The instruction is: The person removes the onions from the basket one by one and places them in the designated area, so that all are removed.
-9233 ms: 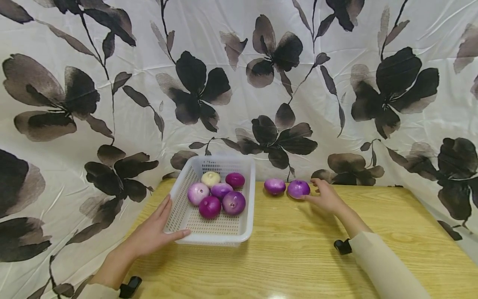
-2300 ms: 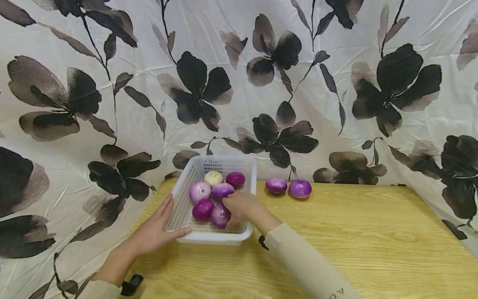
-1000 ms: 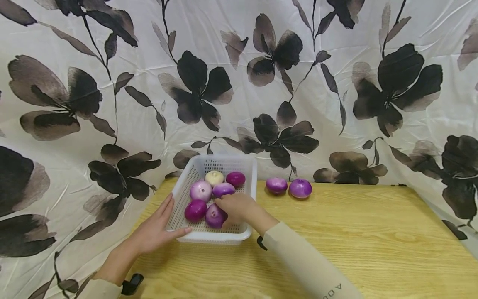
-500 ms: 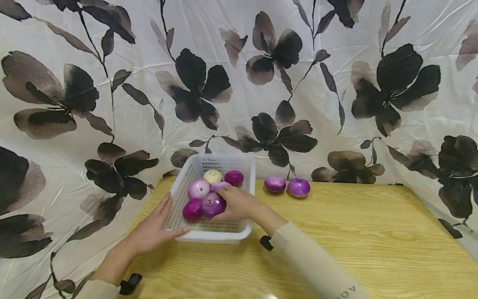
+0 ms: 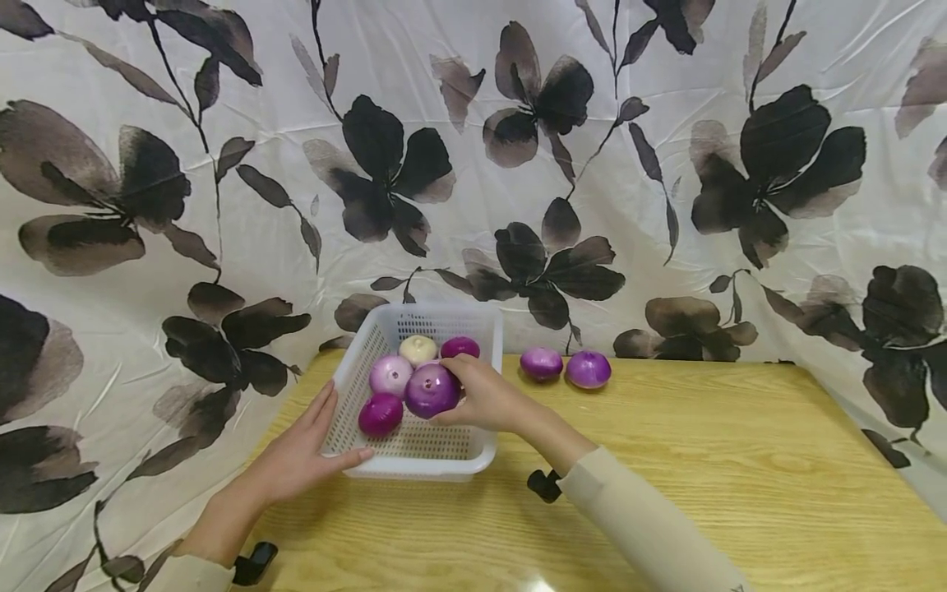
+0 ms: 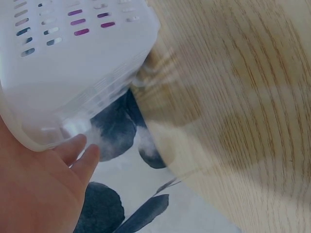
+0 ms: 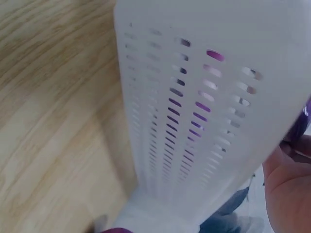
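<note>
My right hand [image 5: 484, 395] grips a purple onion [image 5: 432, 390] over the white plastic basket [image 5: 484, 450], thumb on its near side and fingers on its far side. In the right wrist view the thumb [image 7: 290, 199] shows at the basket's edge beside a bit of the onion. Around it in the basket lie a magenta onion [image 5: 381, 414], a pale purple onion [image 5: 390, 376], a white onion [image 5: 418, 351] and another magenta onion [image 5: 460, 348]. My left hand [image 5: 307, 444] rests at the basket's near left corner, fingers straight along the side and thumb on the front rim.
Two purple onions, one paler [image 5: 542, 363] and one deeper in colour [image 5: 588, 370], sit on the wooden table [image 5: 703, 460] right of the basket, near its back edge. A white cloth [image 5: 444, 205] with dark flowers hangs behind and at the left.
The right hand has moved the purple onion up and back from the basket's front part, now hiding the purple onion behind it. Earlier it left the two table onions. The left hand has stayed.
</note>
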### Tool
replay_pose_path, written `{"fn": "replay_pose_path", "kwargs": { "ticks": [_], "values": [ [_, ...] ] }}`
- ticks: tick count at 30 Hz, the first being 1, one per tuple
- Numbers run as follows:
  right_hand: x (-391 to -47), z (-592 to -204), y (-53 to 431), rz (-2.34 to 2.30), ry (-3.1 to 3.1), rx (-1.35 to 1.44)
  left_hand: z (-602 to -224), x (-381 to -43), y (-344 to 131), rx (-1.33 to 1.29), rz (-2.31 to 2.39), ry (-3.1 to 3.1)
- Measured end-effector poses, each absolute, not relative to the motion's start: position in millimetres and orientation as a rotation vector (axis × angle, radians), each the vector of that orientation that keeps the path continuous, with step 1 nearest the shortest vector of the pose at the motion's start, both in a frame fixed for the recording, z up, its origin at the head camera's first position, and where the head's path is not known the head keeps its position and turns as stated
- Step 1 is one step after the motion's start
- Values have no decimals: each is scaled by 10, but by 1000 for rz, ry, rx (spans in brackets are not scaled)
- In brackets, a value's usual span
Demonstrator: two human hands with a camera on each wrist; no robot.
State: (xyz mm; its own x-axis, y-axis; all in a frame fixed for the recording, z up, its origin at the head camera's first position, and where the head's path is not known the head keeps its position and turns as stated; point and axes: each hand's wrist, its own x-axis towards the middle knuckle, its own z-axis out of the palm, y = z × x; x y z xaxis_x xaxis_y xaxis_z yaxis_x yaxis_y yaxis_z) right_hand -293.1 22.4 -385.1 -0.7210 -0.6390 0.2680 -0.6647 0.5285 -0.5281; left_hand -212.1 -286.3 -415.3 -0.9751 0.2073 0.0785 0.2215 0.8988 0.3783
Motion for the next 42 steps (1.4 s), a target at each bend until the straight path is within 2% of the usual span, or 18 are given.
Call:
{"fn": "replay_pose_path", "kwargs": {
  "ticks": [17, 42],
  "values": [
    [-2845, -3716, 541, 962, -2699, 1113, -4193, -2148, -2896, -345, -613, -3013],
    [-2879, -3804, 1190, 920, -2678, 985, -4188, -2134, -2889, -347, -627, -3009]
  ]
}}
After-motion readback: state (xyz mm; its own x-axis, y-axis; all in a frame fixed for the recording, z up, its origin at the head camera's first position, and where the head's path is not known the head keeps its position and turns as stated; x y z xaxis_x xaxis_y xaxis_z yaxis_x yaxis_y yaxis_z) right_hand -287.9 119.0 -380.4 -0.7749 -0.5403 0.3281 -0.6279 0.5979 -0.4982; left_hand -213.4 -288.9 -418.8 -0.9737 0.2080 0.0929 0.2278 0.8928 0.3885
